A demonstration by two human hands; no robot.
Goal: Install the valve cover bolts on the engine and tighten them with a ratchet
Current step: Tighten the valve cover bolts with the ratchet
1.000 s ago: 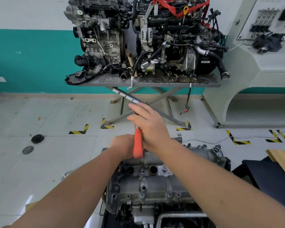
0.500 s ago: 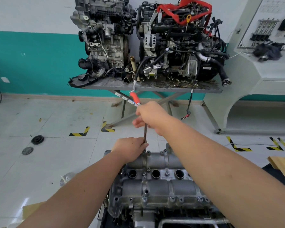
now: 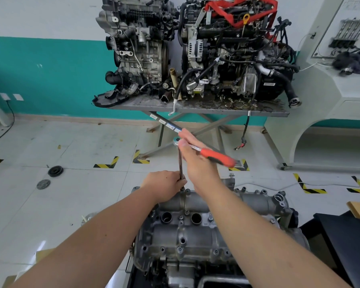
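Orange-red grip with a black underside on the ratchet (image 3: 206,152), chrome at its head, centre of frame; dark steel on the extension bar (image 3: 180,163) below it. Dull grey cast metal on the valve cover (image 3: 195,235), lower centre. Teal band under white on the wall (image 3: 46,69), left. Pale grey-white on the floor tiles (image 3: 71,146), marked with yellow-and-black striped corner tape (image 3: 107,164). Black on two round discs (image 3: 55,171), lower left. Red strap (image 3: 237,9) over a black engine, top centre; yellow on the dipstick ring (image 3: 246,17) beside it. Grey on the stand top (image 3: 195,110)
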